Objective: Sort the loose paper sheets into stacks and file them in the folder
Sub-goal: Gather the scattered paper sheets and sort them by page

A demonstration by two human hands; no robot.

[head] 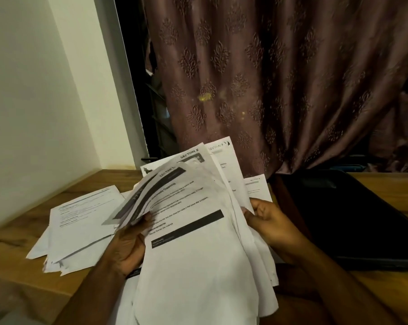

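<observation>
A fanned bundle of printed paper sheets (198,231) is held up over the wooden table (17,231), their headings reading "SECTION". My left hand (130,242) grips the bundle from the left, thumb on the front of a bent sheet. My right hand (266,221) pinches the right edges of the rear sheets. A loose pile of white sheets (81,219) lies flat on the table to the left. A black folder (348,219) lies open on the table at the right, beyond my right forearm.
A patterned brown curtain (280,78) hangs right behind the table. A white wall (34,102) stands at the left, with a dark gap between it and the curtain. The table's front edge drops off at the lower left.
</observation>
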